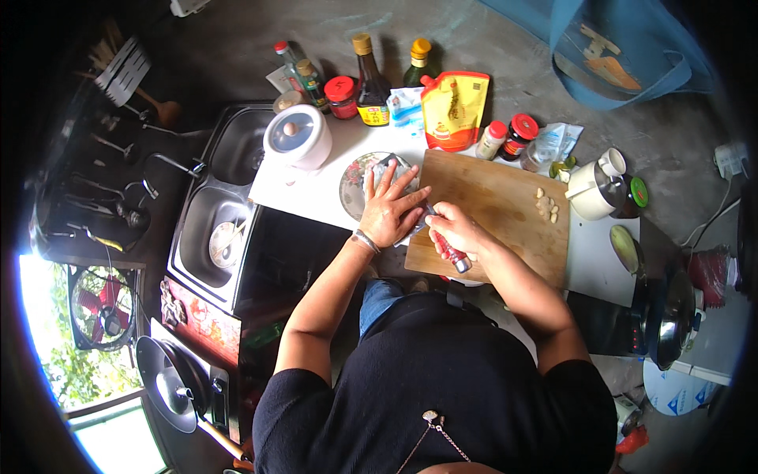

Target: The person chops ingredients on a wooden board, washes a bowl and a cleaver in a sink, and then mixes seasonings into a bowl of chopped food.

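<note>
My left hand [388,207] lies spread, palm down, over a pale, dark-edged piece of food [386,168] on a floral plate [350,201]. The hand hides most of that piece, so I cannot tell its exact kind. In my right hand [459,230] is a knife [453,253], gripped by its red, metal-ended handle. Its grey blade shows only partly, close beside my left thumb. The plate rests on the white counter, left of a wooden cutting board [491,195]. My right forearm reaches across the board.
Peeled garlic cloves [546,206] lie at the board's right. Sauce bottles [372,83], jars and a yellow pouch [456,112] line the wall. A white lidded container [298,137] stands between plate and double sink [198,213]. At right are a cream pitcher [594,191] and an eggplant [625,249].
</note>
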Tool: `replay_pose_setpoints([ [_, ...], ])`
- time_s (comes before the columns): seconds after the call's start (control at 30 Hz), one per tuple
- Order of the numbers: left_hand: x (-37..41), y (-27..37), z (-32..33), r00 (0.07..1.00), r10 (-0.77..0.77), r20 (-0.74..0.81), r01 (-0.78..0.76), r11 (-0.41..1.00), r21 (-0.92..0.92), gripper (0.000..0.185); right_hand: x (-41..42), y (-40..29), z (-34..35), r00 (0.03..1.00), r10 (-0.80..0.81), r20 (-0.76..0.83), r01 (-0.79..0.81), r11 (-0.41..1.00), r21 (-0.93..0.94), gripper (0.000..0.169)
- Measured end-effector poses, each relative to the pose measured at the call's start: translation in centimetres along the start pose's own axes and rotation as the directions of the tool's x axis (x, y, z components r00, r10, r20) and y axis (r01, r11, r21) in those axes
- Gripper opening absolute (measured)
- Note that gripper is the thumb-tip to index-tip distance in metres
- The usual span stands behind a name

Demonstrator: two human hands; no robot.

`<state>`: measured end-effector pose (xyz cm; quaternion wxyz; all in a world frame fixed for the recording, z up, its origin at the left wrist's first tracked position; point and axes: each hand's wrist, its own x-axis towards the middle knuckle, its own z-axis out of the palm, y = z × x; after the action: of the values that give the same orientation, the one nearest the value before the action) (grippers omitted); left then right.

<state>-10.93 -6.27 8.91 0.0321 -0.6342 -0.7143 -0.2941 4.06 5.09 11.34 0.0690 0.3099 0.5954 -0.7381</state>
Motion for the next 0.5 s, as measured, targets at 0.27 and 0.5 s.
replay_pose_setpoints([
  [0.27,-2.1,-6.6,4.3,0.984,-0.166,0.058,0.159,0.982,0.099,0.031,0.9,-0.2,-1.3,0.977,0.160,0.140,-0.162,0.987,-0.001,0.019],
  [0.5,-1.6,-8.8,6.5,0.930,-0.291,0.224,0.202,0.916,0.348,0.032,-7.2,-0.7,-6.3,0.977,0.140,0.162,-0.143,0.990,0.009,0.020],
])
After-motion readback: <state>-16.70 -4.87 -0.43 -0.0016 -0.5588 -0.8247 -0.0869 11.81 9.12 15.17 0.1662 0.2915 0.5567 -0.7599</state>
